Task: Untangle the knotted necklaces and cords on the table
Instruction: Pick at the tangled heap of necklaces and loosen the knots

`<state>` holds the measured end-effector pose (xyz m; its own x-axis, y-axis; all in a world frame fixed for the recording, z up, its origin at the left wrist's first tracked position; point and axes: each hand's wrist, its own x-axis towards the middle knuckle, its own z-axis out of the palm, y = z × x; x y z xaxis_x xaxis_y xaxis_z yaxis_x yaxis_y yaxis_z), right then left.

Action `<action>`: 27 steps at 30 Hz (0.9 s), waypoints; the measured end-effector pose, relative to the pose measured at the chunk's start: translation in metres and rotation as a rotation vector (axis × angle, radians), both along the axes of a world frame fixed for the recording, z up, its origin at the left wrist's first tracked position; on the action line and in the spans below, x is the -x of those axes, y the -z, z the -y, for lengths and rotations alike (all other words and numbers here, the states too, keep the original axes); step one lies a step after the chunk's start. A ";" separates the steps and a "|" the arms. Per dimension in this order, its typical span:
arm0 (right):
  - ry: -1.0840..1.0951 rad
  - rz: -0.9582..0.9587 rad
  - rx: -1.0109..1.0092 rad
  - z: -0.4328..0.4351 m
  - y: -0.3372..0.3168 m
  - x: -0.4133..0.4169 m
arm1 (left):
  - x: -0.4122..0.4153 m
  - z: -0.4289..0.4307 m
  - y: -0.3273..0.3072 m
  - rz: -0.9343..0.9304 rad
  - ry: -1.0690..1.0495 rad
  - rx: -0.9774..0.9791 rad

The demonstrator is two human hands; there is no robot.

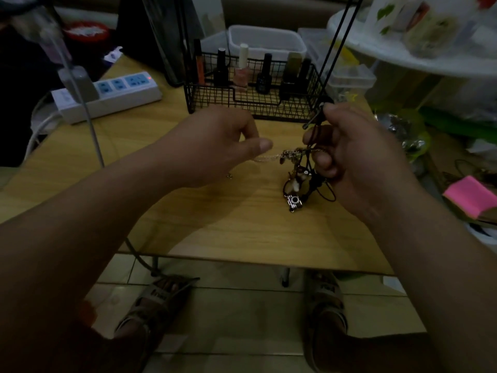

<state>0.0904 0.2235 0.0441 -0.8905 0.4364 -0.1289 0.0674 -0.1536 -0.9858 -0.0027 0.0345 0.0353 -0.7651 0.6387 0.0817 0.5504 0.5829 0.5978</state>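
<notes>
— Which stage is this?
— Mid-untangle. The right grip (357, 157) is curled round the black cords (325, 101), and the knot (298, 168) hangs over the tabletop (228, 224). The left grip (215, 146) pinches the gold chain (269, 156).
— Next?
— Probably easing that chain free, gently.

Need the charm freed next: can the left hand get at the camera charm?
Probably yes. The camera charm sits in the open below the tangle, with bare table between it and the left hand. That hand pinches the chain, though, so it must let go first.
</notes>
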 end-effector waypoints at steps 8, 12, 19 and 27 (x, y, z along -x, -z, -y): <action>0.014 0.140 -0.296 -0.011 0.004 0.002 | 0.006 0.006 -0.003 0.059 -0.046 -0.015; -0.017 0.251 -0.372 -0.018 0.008 0.004 | 0.010 0.010 -0.002 0.139 -0.114 -0.174; -0.103 0.311 -0.440 -0.017 0.006 0.002 | 0.017 0.010 0.006 -0.038 -0.209 0.086; -0.144 0.277 -0.314 -0.018 0.000 0.001 | 0.021 0.011 0.005 0.084 -0.250 0.052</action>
